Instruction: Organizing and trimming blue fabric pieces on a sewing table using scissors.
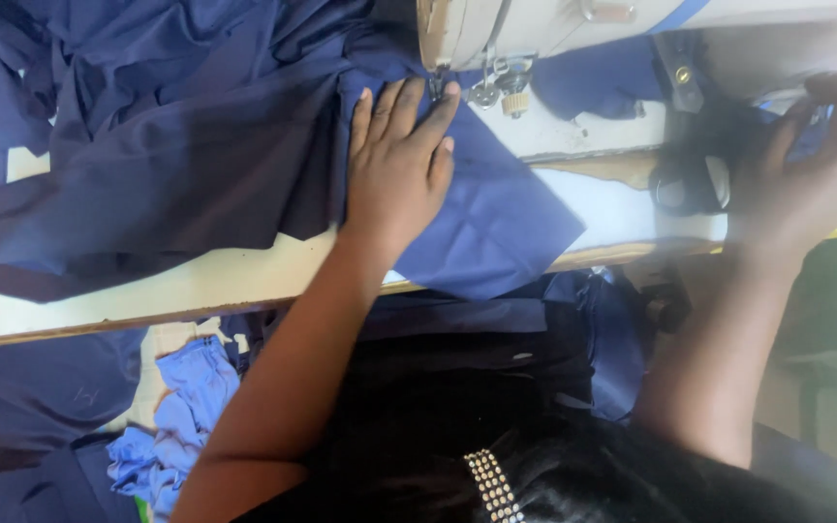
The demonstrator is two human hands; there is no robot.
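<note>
Hand [399,165] flat on creased navy cloth [496,223]

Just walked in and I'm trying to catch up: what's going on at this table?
A person sits at a sewing machine. Their left hand lies flat on dark blue fabric, pressing it to the white table right by the presser foot. Their right hand is at the machine's right end, blurred. More blue cloth lies below the table.
</note>
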